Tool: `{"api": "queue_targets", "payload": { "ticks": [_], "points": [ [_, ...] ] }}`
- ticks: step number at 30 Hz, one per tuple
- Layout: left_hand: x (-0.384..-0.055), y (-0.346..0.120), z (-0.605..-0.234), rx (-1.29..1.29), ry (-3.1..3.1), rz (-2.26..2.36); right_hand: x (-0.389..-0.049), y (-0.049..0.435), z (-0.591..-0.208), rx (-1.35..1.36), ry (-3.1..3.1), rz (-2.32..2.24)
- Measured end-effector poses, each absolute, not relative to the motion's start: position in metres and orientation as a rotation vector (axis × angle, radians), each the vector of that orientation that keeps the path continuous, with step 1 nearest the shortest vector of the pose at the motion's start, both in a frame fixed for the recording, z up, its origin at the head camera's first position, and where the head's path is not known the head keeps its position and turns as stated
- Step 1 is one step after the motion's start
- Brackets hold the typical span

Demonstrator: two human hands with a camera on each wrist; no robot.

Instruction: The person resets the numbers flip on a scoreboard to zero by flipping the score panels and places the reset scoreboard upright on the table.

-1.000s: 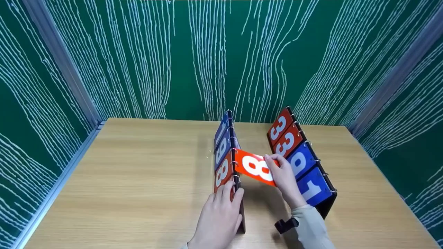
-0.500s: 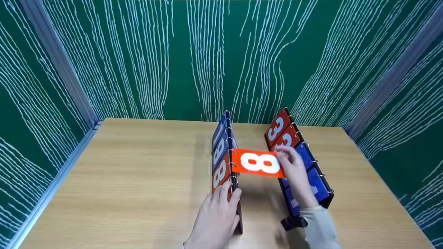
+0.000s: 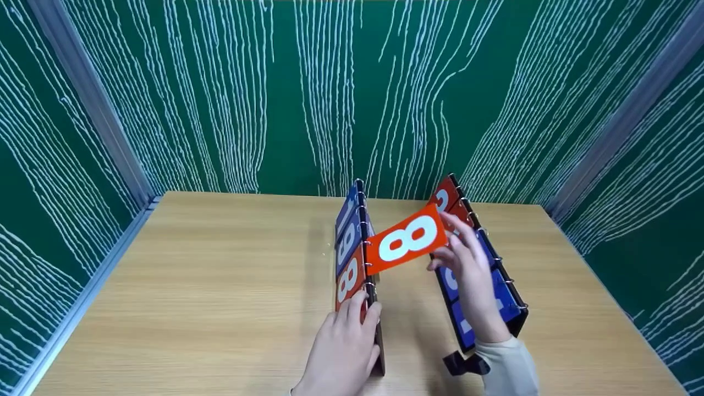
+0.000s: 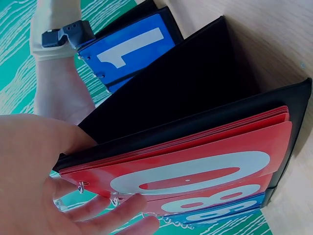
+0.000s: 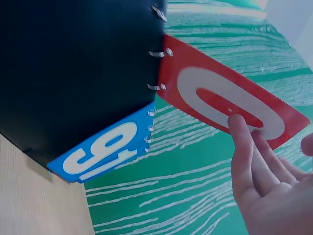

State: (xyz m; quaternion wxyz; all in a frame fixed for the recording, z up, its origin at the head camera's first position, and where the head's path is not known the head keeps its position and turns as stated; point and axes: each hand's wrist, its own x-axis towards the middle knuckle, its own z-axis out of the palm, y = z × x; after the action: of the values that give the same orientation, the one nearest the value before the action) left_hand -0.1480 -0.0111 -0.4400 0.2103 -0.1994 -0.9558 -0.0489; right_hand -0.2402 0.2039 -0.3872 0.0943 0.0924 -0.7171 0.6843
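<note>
My left hand [image 3: 341, 344] grips the near end of a black tabletop flip scoreboard [image 3: 348, 242] with ring-bound number cards. In the left wrist view its thumb lies behind the top edge, its fingers over the front by a red 0 card [image 4: 230, 174]. From that scoreboard's rings a red card marked 8 [image 3: 408, 240] sticks out to the right, tilted upward. My right hand [image 3: 467, 269] is at the card's free end. In the right wrist view its fingertips touch the card's other face, marked 0 [image 5: 190, 95], while the thumb stands apart from it.
A second flip scoreboard [image 3: 503, 291] stands to the right, behind the right forearm, with red and blue cards. Both stand on a wooden table [image 3: 220, 286]. Green walls [image 3: 220, 93] with pale streaks enclose the back and sides. A black wrist device [image 3: 465, 364] sits by the right sleeve.
The red 8 card has swung from sloping down to sloping up. My right hand has moved slightly right, and its thumb has let go of the card. The left hand stays put.
</note>
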Motion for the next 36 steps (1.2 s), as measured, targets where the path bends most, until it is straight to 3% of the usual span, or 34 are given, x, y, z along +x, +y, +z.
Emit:
{"api": "queue_targets", "payload": {
  "ticks": [17, 26, 36],
  "points": [
    [-0.149, -0.009, -0.445, -0.578, -2.609, -0.113, -0.236, 0.156, -0.390, 0.510, -2.273, 1.936],
    [-0.148, -0.012, -0.446, -0.580, -2.518, -0.061, -0.243, 0.136, -0.401, 0.799, -2.304, 1.894],
    [-0.149, -0.015, -0.446, -0.583, -2.451, -0.036, -0.255, 0.125, -0.421, 0.982, -2.640, 1.184]
  ]
}}
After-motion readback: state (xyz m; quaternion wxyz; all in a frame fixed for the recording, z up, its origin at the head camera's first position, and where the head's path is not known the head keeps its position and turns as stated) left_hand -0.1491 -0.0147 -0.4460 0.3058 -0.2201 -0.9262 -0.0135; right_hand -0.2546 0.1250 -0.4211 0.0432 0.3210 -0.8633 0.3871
